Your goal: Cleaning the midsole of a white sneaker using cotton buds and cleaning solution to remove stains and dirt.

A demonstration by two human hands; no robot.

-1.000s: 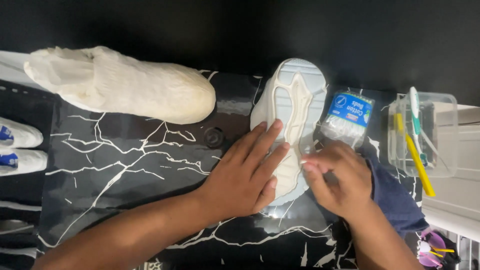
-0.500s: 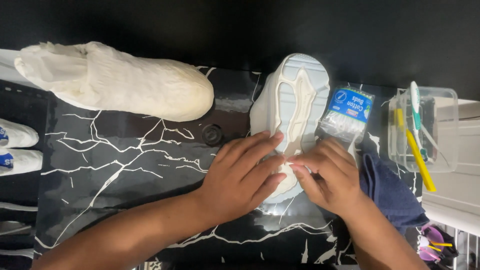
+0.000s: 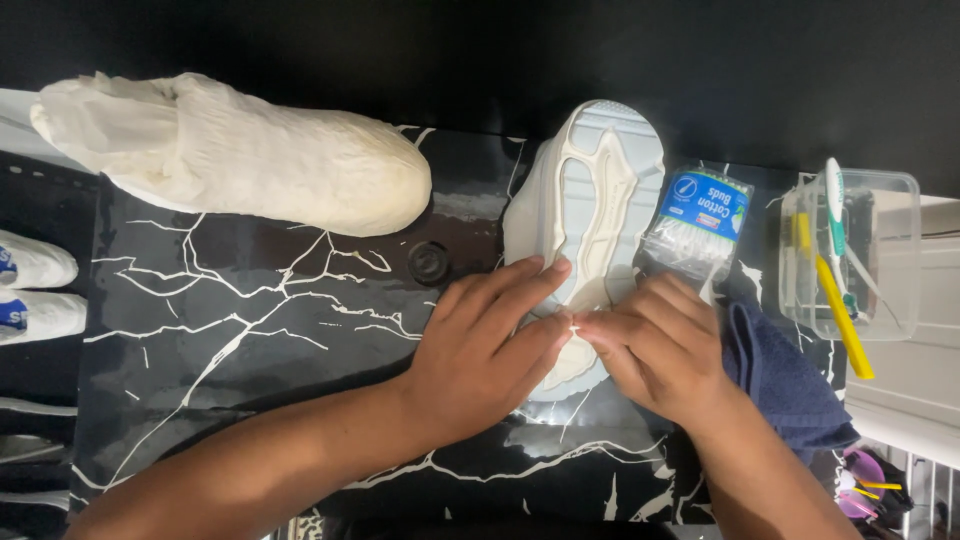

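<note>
The right hand (image 3: 660, 345) has its grip pinched on a small white cotton bud (image 3: 573, 327), only its tip showing at the fingertips, pressed against the sole of a white shoe (image 3: 590, 210) that lies upside down on the black marbled desk (image 3: 250, 330). The left hand (image 3: 485, 350) lies flat with fingers spread across the heel end of the sole, holding nothing, apparently to steady the shoe while the bud works its grooves. Just beside the right hand, touching the shoe's edge, is a clear pack of cotton buds (image 3: 695, 225), within easy reach. A dark blue cloth (image 3: 785, 385) lies under and beside the right wrist. Farther right stands a clear plastic tub (image 3: 860, 255) holding brushes. Well apart, at the desk's far left, rests another shoe wrapped in white tissue (image 3: 240, 150).
</note>
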